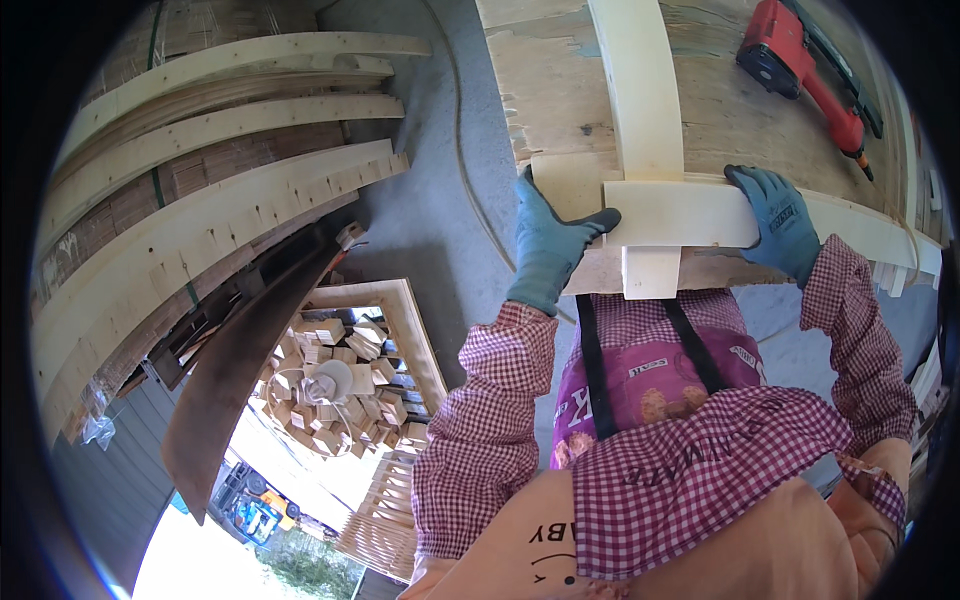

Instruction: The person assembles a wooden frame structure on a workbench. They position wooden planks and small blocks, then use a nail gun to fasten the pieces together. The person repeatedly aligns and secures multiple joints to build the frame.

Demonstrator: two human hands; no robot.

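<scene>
A short pale wooden board lies crosswise over a long plank on the worktable. My right hand, in a blue glove, closes around the short board's right end, with fingers at its far edge. My left hand, also gloved, is open in an L shape. Its thumb reaches the short board's left end, while its fingers lie along the end of another flat pale board underneath. The plank's near end sticks out below the short board. My palms' undersides are hidden.
A red nail gun lies on the worktable at the far right. Stacked lumber fills the left side. Below it stands a wooden crate of cut blocks. A hose runs over the floor.
</scene>
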